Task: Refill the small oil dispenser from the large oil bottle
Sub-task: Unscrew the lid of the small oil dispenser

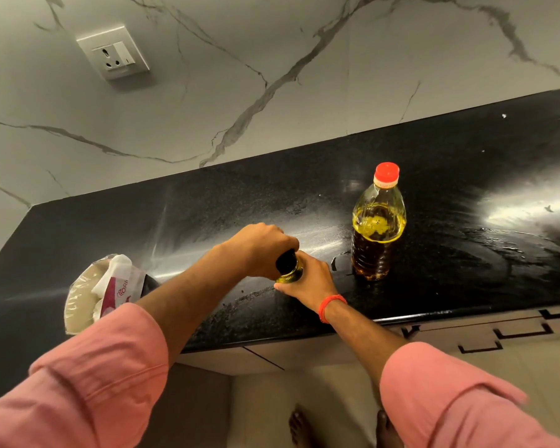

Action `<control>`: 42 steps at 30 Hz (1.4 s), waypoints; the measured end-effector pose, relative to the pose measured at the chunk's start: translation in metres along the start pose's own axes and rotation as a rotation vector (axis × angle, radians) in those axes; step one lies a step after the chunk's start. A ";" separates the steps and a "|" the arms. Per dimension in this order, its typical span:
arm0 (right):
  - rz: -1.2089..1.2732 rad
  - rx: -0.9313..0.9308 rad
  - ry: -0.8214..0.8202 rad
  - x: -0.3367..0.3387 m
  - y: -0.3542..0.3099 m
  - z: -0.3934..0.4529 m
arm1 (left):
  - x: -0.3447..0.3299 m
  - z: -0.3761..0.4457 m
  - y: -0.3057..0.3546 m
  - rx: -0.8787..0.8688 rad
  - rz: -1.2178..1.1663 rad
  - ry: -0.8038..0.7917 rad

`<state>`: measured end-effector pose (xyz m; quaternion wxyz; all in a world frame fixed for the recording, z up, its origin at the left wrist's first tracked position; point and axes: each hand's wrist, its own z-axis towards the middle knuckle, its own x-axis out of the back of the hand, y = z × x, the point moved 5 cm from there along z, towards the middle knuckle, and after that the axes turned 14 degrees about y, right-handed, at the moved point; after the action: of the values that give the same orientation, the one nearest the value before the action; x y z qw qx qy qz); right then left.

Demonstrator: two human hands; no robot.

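While the right hand (307, 286) steadies the dispenser (291, 272), the left hand (262, 248) grips its cap.

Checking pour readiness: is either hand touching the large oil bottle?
Apart: the head view shows bare counter between the right hand and large oil bottle.

The black countertop (450, 176) lies open behind and to the right of the large oil bottle (378, 227), which stands upright, capped, near the right hand (307, 284) with a bare gap between them. Both hands close around the small oil dispenser (288, 268), the left hand (262, 247) covering its top. To the left, a bagged bundle (101, 292) blocks the counter's front edge.
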<state>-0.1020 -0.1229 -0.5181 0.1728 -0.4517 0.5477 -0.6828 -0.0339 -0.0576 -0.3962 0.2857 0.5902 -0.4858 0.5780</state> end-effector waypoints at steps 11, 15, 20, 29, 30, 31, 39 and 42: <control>0.039 0.003 -0.014 0.000 0.001 0.000 | 0.005 -0.005 -0.030 0.267 -0.303 0.045; 0.046 0.011 -0.020 0.000 0.000 0.000 | 0.007 -0.021 -0.045 0.334 -0.465 0.095; 0.023 0.008 -0.014 -0.001 0.000 0.002 | -0.001 -0.048 -0.062 0.465 -0.662 0.174; -0.068 0.052 0.021 -0.002 0.001 0.003 | -0.041 -0.099 -0.068 0.771 -1.288 0.398; -0.077 0.054 0.020 -0.002 0.002 0.003 | -0.048 -0.104 -0.068 0.802 -1.326 0.427; -0.086 0.054 0.019 -0.002 0.002 0.004 | -0.056 -0.109 -0.070 0.839 -1.351 0.453; -0.126 0.050 0.016 -0.002 0.003 0.004 | -0.118 -0.138 -0.075 1.048 -1.113 0.552; -0.128 0.039 0.013 -0.002 0.003 0.003 | -0.133 -0.139 -0.071 1.069 -1.025 0.539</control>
<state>-0.0993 -0.1245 -0.5220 0.1337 -0.4779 0.5055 -0.7059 -0.0069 0.1253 -0.4848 0.3020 0.6375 0.2767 0.6526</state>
